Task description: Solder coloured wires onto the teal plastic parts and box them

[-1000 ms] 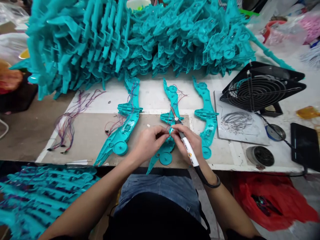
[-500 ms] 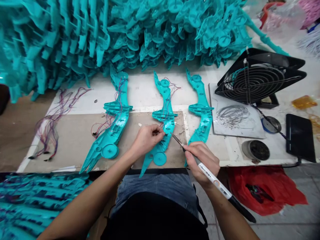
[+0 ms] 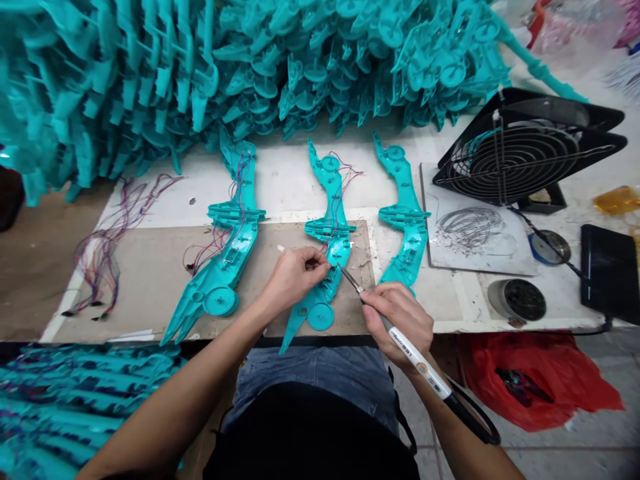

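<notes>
Before me lies a teal plastic bow-shaped shell (image 3: 336, 207), the middle one of three, with thin red and dark wires (image 3: 346, 183) along its upper half. My left hand (image 3: 303, 272) pinches at the lower half of this shell; the thin end in its fingertips is too small to make out. In my right hand (image 3: 400, 320) is a white and black soldering iron (image 3: 417, 360), held like a pen. Its metal tip points at the shell just right of my left fingertips; whether it touches cannot be made out. Another shell (image 3: 235, 247) with wires lies left, and one more (image 3: 404, 217) right.
Teal shells (image 3: 300, 60) are heaped along the back, and more (image 3: 75, 413) lie low at left. Loose wires (image 3: 103, 260) rest on the table's left. On the right stand a black fan (image 3: 515, 157), a board with solder wire (image 3: 470, 227) and a round tin (image 3: 517, 300). A red bag (image 3: 545, 387) sits below.
The soldering iron's tip has shifted slightly left, closer to my left fingertips, and my right hand has moved with it. My left hand stays in its place. The view has turned a little.
</notes>
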The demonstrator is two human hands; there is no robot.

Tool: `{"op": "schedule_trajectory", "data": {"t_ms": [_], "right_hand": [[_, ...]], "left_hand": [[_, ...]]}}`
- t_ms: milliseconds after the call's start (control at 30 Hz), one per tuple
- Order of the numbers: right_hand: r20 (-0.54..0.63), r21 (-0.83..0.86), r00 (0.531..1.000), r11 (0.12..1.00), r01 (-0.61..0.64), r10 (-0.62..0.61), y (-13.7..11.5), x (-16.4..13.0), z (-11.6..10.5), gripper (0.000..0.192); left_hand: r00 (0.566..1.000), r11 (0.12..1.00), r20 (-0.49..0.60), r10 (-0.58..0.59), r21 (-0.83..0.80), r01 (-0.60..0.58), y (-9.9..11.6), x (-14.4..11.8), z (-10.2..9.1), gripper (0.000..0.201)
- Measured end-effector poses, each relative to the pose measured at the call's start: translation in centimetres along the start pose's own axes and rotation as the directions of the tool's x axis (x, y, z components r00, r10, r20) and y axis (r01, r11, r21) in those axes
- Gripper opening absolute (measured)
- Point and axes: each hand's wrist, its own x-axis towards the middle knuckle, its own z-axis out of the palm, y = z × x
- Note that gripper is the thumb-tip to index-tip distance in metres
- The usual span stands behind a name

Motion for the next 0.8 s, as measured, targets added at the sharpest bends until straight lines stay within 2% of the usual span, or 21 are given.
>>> {"op": "schedule_trajectory", "data": {"t_ms": [200,567,800], "right_hand": [[0.009,-0.045,0.997,0.996,0.073,-0.073,0.0,0.0,-0.2,0.033],[0.001,-0.03,0.999,0.999,0.045,-0.045,-0.1,-0.3,-0.2,0.034],[-0.095,-0.067,0.995,0.998,-0.009,0.002,0.2,0.0,-1.5,0.033]], "left_hand": [[1.0,1.0,-0.004,-0.004,0.0,0.004,0.0,0.0,0.1,0.013],[1.0,1.0,-0.008,0.0,0.009,0.0,0.1,-0.1,0.0,0.012],[0.999,1.0,-0.03,-0.023,-0.016,0.023,0.6,-0.1,0.1,0.01]]}}
